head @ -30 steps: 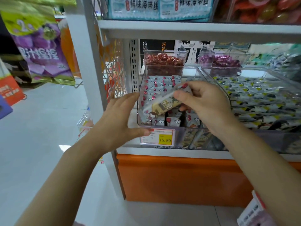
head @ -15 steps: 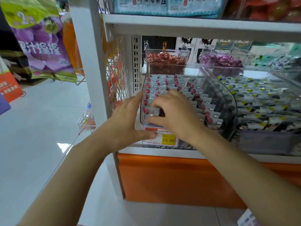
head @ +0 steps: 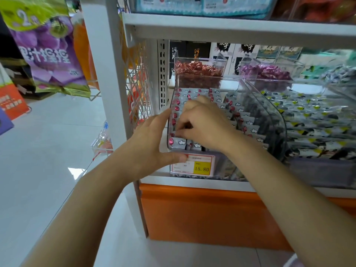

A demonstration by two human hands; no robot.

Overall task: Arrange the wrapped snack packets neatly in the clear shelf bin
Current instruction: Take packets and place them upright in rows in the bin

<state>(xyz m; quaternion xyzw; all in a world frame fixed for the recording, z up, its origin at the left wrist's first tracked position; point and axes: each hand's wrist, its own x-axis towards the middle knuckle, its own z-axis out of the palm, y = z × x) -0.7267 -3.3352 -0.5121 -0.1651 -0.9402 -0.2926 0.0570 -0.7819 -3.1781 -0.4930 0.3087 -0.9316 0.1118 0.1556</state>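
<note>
We see the left hand (head: 152,143) lying open, fingers straight and flat against the outer left wall of the clear curved plastic shelf bin (head: 269,120). Its thumb is spread wide along the bin's front foot, the tip touching the upper left corner of the white-and-yellow price tag (head: 193,166) at the bin's six o'clock. The right hand (head: 204,122) reaches in over the front lip, wrist bent down and fingers curled, their tips down among the grey-white wrapped snack packets (head: 248,120) at the bin's eight o'clock corner. We cannot tell whether they pinch a packet. The packets stand in overlapping rows running from the hand toward twelve and three o'clock. At nine o'clock the white metal shelf post (head: 107,112) stands close beside the left hand. At three o'clock a second clear bin (head: 327,170) sits just beside ours, and at twelve a small clear tub of red foil sweets (head: 200,70) stands behind.
</note>
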